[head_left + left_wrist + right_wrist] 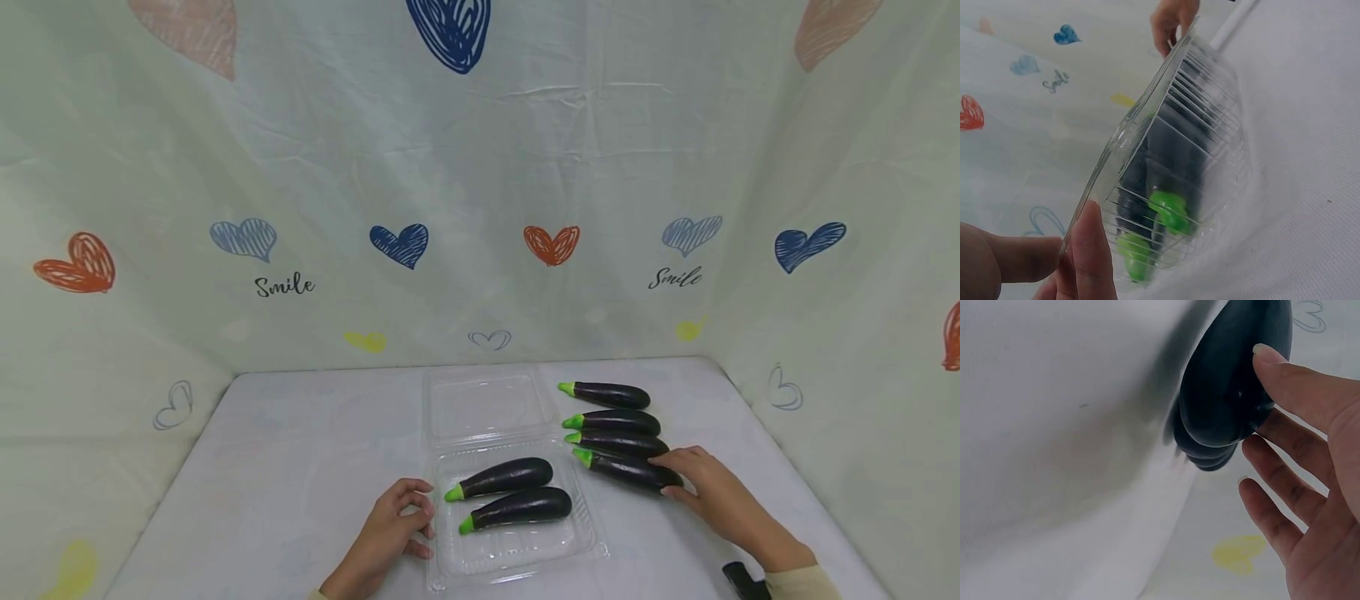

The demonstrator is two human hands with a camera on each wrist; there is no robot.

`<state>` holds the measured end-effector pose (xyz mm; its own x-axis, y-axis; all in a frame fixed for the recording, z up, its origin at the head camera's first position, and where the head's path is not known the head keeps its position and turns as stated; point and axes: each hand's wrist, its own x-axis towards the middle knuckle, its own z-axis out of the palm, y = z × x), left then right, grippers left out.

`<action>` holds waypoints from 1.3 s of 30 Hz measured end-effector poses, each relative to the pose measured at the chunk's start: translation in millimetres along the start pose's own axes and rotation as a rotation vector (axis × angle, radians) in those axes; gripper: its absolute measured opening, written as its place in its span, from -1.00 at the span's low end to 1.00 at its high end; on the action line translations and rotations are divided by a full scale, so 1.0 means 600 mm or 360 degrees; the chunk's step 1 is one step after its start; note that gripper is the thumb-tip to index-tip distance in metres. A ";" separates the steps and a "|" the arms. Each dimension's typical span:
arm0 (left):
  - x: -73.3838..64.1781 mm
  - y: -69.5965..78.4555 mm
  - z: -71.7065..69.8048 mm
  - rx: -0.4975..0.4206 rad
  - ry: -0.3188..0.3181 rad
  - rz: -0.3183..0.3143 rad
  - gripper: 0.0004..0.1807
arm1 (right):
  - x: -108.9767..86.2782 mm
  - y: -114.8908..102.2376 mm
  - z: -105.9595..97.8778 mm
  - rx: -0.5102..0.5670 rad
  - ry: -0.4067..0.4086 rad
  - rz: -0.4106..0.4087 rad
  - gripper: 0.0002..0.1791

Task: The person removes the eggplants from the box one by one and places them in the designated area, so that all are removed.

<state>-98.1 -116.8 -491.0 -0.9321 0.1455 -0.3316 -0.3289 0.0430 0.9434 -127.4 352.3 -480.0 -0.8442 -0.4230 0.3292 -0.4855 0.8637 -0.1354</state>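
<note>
A clear plastic clamshell container [517,554] lies with its lid folded back, and two dark eggplants [516,506] with green stems rest in its base. At its left edge my left hand [388,525] pinches the rim between thumb and fingers, as the left wrist view shows close up. To the right of the container, my right hand [708,492] grips the blunt end of the nearest eggplant [626,469] in a row. The thumb [1297,384] presses on its near side, and the fingers reach round behind it.
Several more eggplants [615,422] lie stacked in a row beyond the gripped one, stems pointing left. The transparent lid [487,406] spreads toward the back of the white table [300,467]. A curtain printed with hearts [480,167] surrounds the table's back and sides.
</note>
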 end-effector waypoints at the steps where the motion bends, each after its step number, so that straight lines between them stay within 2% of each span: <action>1: 0.000 -0.001 0.000 0.0002 0.0001 -0.0001 -0.57 | 0.000 0.000 0.003 -0.0004 0.0008 -0.0016 -0.49; 15: -0.001 -0.001 -0.001 -0.0009 0.0006 -0.0001 -0.59 | 0.009 -0.005 0.013 -0.0011 -0.0067 -0.0009 -0.52; 24: 0.000 -0.002 0.001 -0.0013 0.0021 0.0002 -0.58 | 0.019 -0.009 0.012 -0.0036 -0.0179 0.0080 -0.52; 32: 0.000 0.002 0.000 0.0009 0.0036 -0.0024 -0.58 | 0.030 -0.006 0.015 -0.0053 -0.0159 0.0083 -0.50; 39: -0.004 0.005 0.001 -0.0005 0.0025 -0.0011 -0.58 | 0.036 -0.001 0.017 -0.0058 -0.0068 0.0010 -0.48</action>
<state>-97.0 -116.6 -487.5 -0.9321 0.1297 -0.3382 -0.3358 0.0408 0.9410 -147.7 339.6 -482.1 -0.8566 -0.4280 0.2881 -0.4721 0.8755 -0.1029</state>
